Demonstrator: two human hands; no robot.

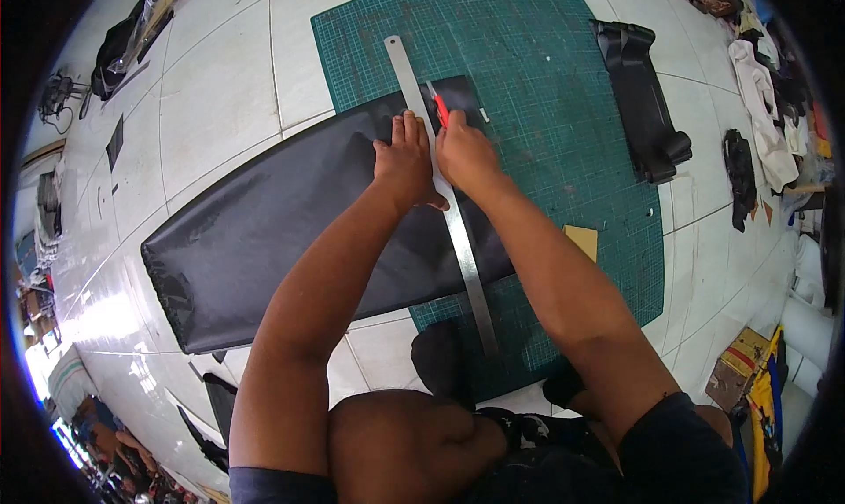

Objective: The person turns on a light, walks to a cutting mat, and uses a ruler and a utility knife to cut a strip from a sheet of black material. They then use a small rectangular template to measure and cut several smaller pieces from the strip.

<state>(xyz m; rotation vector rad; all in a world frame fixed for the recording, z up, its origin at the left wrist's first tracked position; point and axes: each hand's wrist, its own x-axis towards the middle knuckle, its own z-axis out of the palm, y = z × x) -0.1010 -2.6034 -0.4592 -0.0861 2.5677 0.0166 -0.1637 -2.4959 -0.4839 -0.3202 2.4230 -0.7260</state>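
A long steel ruler [466, 262] lies across black sheet material [290, 213], which rests partly on a green cutting mat [563, 134]. My left hand [407, 162] presses on the ruler and the sheet, fingers somewhat apart, thumb over the metal. Just right of the ruler, my right hand [465, 152] is closed round a red cutter [441, 110]. The cutter's tip points up and left, near the sheet's far end. Part of the sheet is hidden under my forearms.
A rolled black piece [647, 108] lies over the mat's right edge. A tan card [581, 242] sits on the mat beside my right forearm. White cloth [761, 112] and a cardboard box [739, 367] are at the right. Black scraps [115, 143] lie on the tiles at left.
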